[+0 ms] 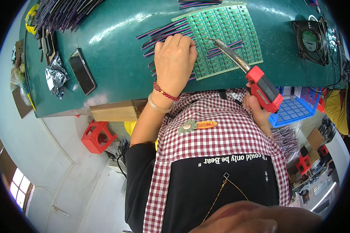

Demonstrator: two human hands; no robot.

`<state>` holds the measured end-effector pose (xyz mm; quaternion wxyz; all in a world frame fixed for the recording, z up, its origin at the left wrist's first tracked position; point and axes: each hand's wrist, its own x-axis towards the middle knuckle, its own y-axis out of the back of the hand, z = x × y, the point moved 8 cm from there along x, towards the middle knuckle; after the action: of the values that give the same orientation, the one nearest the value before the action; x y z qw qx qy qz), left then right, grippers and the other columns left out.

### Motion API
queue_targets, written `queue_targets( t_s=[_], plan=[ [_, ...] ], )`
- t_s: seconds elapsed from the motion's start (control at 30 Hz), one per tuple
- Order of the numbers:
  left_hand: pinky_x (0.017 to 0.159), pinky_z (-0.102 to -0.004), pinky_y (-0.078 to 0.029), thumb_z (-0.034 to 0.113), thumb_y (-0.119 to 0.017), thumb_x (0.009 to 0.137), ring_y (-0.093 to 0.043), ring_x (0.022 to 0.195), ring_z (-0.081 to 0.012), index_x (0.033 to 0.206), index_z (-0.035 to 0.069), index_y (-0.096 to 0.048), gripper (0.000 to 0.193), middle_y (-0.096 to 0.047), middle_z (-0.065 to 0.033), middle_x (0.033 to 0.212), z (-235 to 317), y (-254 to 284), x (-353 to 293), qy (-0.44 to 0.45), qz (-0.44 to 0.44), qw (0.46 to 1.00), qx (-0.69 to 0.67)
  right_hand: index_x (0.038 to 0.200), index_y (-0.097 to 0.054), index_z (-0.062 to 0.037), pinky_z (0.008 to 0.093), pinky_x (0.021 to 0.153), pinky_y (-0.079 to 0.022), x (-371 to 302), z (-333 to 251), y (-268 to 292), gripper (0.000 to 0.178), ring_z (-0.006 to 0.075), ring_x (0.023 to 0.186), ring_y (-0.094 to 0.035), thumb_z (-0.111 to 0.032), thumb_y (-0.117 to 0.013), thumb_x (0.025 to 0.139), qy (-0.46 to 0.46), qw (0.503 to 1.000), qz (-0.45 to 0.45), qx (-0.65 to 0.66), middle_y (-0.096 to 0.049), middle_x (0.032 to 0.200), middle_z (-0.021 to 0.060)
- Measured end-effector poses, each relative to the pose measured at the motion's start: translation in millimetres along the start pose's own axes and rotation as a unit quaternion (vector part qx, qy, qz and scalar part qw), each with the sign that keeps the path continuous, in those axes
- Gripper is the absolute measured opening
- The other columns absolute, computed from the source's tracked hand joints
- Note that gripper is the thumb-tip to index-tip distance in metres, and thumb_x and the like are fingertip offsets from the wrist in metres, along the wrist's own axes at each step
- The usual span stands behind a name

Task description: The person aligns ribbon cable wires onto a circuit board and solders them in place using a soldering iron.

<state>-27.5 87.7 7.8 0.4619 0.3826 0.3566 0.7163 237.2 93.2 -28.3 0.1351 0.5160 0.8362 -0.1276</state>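
My left hand point(174, 58) is over the left edge of a green circuit board panel point(229, 35). Its fingers are curled down and pinched together, and their tips are hidden, so what they hold does not show. Under and around it, dark wires with pink and blue strands point(165, 33) stick out from the panel's left side. A short bundle of similar wires point(225, 49) lies across the panel. My right hand point(257, 110) grips a red and black soldering iron point(265, 89), whose metal tip reaches over the panel, a little right of my left hand.
On the green table point(116, 58), a phone point(82, 72) and crumpled foil point(56, 75) lie to the left. A large wire pile point(64, 13) is at the far left. At the right stands a black fan point(310, 42). Below the table are a blue crate point(293, 108) and a red stool point(97, 136).
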Motion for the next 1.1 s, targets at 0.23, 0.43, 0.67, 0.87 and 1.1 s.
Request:
queue_targets(
  t_s=[0.23,0.43,0.67,0.87,1.1],
  plan=[
    [0.064,-0.0347,-0.036,0.008,-0.067,0.072,-0.055,0.073,-0.0197,0.074,0.01,-0.059,0.008,-0.055,-0.0021,0.074,-1,1,-2,0.007,0.008,1.0,0.026,0.115,-0.056,0.004,0.0245,0.059,-0.044,2,-9,-2,0.03,0.0092,0.065,-0.054,-0.003,-0.06,0.086,0.023,1.0,-0.009,0.01,-0.058,0.076,0.0029],
    [0.066,-0.034,-0.036,0.009,-0.067,0.072,-0.055,0.074,-0.0202,0.075,0.01,-0.061,0.008,-0.056,-0.002,0.075,21,14,6,-0.024,0.028,0.998,0.043,0.117,-0.053,0.0061,0.024,0.058,-0.042,4,-19,3,0.032,0.0094,0.062,-0.051,-0.004,-0.058,0.088,0.064,0.998,0.016,0.017,-0.056,0.074,0.0038],
    [0.062,-0.0368,-0.044,0.011,-0.066,0.074,-0.057,0.072,-0.025,0.076,0.008,-0.059,0.008,-0.057,-0.0062,0.079,58,-26,23,-0.077,-0.005,0.994,-0.077,0.118,-0.046,0.0052,0.0256,0.052,-0.038,16,-49,17,0.035,0.0089,0.05,-0.039,-0.018,-0.049,0.092,0.147,0.986,0.059,0.06,-0.043,0.06,0.0023],
    [0.058,-0.0401,-0.049,0.015,-0.064,0.077,-0.059,0.068,-0.0301,0.076,0.006,-0.055,0.013,-0.058,-0.0106,0.074,70,-64,38,-0.012,-0.054,0.998,-0.032,0.118,-0.047,0.0044,0.0261,0.052,-0.039,11,-55,28,0.035,0.0091,0.051,-0.041,-0.019,-0.051,0.092,0.175,0.978,0.089,0.07,-0.045,0.061,0.0029],
    [0.056,-0.0322,-0.047,0.004,-0.059,0.083,-0.062,0.061,-0.0249,0.079,0.0,-0.053,0.008,-0.063,-0.0128,0.072,58,-35,41,0.071,-0.044,0.959,-0.27,0.119,-0.046,0.0045,0.0272,0.054,-0.041,10,-50,32,0.038,0.0099,0.051,-0.042,-0.021,-0.052,0.092,0.162,0.978,0.101,0.082,-0.046,0.061,0.0033]
  ],
)
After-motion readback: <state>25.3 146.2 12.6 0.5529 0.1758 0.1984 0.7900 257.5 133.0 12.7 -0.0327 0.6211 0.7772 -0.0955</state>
